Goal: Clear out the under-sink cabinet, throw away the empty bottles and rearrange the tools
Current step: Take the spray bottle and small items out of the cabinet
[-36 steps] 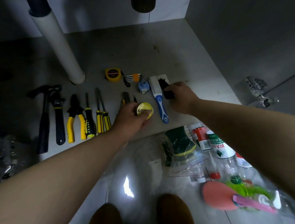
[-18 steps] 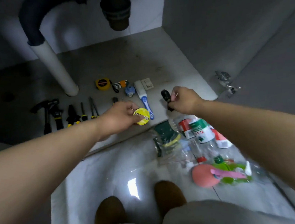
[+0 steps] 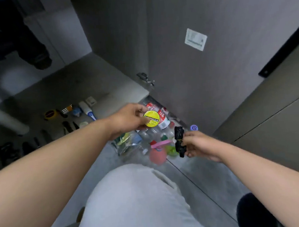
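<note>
The left hand [image 3: 131, 119], at the centre of the frame, pinches a flat yellow disc [image 3: 152, 120] between thumb and fingers, its grip closed on the rim. Just below and to the right, the right hand [image 3: 196, 144] curls its grip round a small black object [image 3: 179, 141]. Both are held over the heap of bottles [image 3: 163, 120] lying on the floor, well apart from the tools [image 3: 67, 109] laid in a row on the cabinet floor [image 3: 89, 82] at the left. This looks like the sorting step. The next move calls for choosing: drop each piece with the discards, or carry it left to the row.
</note>
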Demonstrator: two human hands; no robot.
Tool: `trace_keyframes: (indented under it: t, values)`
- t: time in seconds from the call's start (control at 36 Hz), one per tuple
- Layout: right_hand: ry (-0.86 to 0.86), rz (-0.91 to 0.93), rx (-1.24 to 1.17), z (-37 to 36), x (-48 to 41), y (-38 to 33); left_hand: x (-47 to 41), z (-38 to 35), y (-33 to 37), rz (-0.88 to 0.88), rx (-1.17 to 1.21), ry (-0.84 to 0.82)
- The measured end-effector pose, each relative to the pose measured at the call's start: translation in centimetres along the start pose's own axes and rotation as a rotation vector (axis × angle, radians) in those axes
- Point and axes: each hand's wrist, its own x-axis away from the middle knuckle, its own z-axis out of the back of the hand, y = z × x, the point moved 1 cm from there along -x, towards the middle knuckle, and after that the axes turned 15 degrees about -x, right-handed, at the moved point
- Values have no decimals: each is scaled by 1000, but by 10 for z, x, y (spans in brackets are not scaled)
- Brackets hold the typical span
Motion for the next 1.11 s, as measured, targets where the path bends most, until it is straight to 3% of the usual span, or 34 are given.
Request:
trace_keyframes:
  t: [0.17, 0.31, 0.39, 0.5, 0.56, 0.69, 0.81, 0.97, 1.06, 1.11]
  values:
    - [275, -247, 65, 39, -12, 90, -12, -37, -4, 35, 33, -106]
    - [502, -254, -71, 45, -42, 129, -20, -49, -19, 87, 87, -123]
    - [532, -239, -219, 38, -59, 136, -25, -53, -31, 113, 109, -123]
    - [581, -196, -210, 24, -65, 129, -30, -58, -41, 153, 131, -151]
    - [500, -136, -297, 15, -64, 119, -33, -60, -45, 153, 116, -168]
    - [-84, -114, -677, -6, -46, 85, -38, -68, -49, 142, 84, -187]
    - [-202, 8, -773, -13, -35, 65, -38, -79, -47, 113, 59, -216]
    - [-42, -55, -820, 2, -30, 83, -37, -76, -42, 46, -140, -170]
    - [184, -156, -737, 16, -32, 115, -36, -62, -50, 46, -192, -113]
    - [385, -227, -555, 25, -34, 137, -34, -52, -58, 65, -214, -100]
